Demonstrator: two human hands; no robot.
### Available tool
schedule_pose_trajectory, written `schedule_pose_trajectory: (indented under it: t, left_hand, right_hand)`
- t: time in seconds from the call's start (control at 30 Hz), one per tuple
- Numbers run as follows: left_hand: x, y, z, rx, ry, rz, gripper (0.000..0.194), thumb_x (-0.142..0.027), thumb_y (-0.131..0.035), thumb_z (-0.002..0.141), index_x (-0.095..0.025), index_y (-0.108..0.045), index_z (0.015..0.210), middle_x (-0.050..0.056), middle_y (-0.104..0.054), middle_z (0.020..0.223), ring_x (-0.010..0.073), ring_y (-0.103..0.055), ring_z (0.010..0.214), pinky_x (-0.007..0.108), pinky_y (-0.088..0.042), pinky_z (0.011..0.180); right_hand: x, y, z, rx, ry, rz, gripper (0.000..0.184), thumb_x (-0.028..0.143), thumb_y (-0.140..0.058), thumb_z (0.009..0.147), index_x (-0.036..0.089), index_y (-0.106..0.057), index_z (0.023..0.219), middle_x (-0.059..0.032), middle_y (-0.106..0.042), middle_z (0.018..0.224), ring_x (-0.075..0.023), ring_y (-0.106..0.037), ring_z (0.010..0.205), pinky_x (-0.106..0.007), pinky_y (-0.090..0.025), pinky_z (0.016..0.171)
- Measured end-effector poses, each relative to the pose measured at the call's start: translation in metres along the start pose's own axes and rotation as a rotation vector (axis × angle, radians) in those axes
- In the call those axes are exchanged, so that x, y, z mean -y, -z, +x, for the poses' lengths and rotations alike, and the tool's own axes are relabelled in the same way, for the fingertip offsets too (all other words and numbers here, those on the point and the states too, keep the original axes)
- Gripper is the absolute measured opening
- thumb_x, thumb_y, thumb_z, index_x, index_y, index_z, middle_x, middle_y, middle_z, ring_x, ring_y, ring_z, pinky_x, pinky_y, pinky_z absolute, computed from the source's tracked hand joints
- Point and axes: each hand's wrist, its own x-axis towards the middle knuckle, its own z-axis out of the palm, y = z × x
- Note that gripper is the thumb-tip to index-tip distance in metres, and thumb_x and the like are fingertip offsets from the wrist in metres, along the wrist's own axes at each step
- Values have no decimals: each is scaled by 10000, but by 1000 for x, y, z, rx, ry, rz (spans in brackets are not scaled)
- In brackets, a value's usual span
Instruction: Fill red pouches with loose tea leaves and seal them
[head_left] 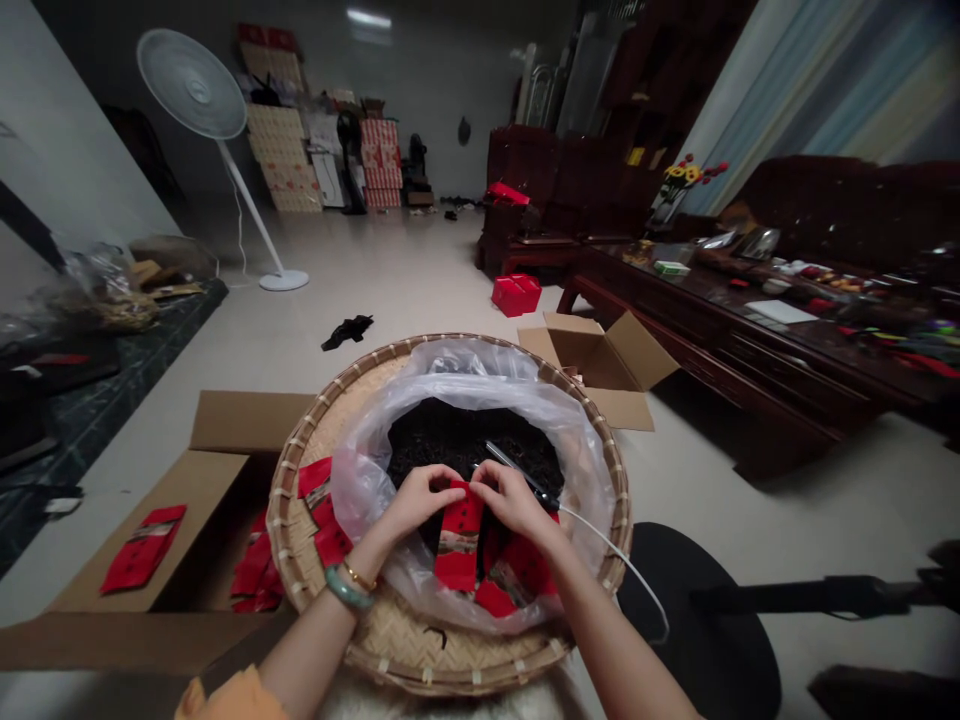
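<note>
Between my two hands a red packet is pinched at its top edge. My left hand grips the left corner, and my right hand grips the right corner. Dark loose tea leaves fill a clear plastic bag with its mouth folded wide. The bag rests in a round woven bamboo tray. Just beyond my right hand lies a metal tool with a black handle and white cord, perhaps a sealer. More red packets lie under my right wrist, and others at the tray's left side.
An open cardboard box with red packets stands left of the tray. Another open box is beyond it at right, beside a dark wooden table. A black round stand base sits at right; a white fan stands farther back.
</note>
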Motion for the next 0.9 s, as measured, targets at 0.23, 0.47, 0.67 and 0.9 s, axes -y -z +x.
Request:
schedule_pose_trajectory:
  t: [0.23, 0.47, 0.67, 0.9]
  left_hand:
    - [-5, 0, 3, 1, 109, -180, 203, -298, -698, 615, -125, -671, 715, 16, -662, 635, 142, -565, 572, 239, -413, 567]
    - [6, -3, 5, -111, 154, -280, 240, -317, -730, 578, -126, -673, 711, 30, -676, 649, 140, -576, 565, 248, -435, 571]
    - [3, -3, 5, -137, 179, -352, 307, -318, -742, 551, -110, -665, 763, 42, -678, 689, 139, -583, 603, 243, -441, 582]
    - [1, -5, -3, -8, 102, -155, 448, -307, -697, 628, -107, -607, 1018, -102, -422, 456, 54, -395, 418, 177, -299, 441]
  right_hand:
    - [-4, -4, 4, -74, 21, 61, 155, 226, -531, 795, 185, -629, 907, -16, -647, 772, -151, -600, 692, -275, -491, 640]
    - [-5, -17, -7, -177, 276, -466, 354, 195, -450, 877, 216, -551, 1216, -119, -606, 1141, -225, -562, 1011, -365, -485, 840]
    - [-7, -26, -7, -278, 398, -638, 274, 190, -438, 893, 199, -608, 1107, -130, -599, 1131, -211, -558, 961, -337, -500, 769]
    - [6, -12, -2, -161, 280, -544, 123, 208, -519, 848, 177, -605, 766, -64, -575, 776, -197, -498, 792, -316, -440, 677]
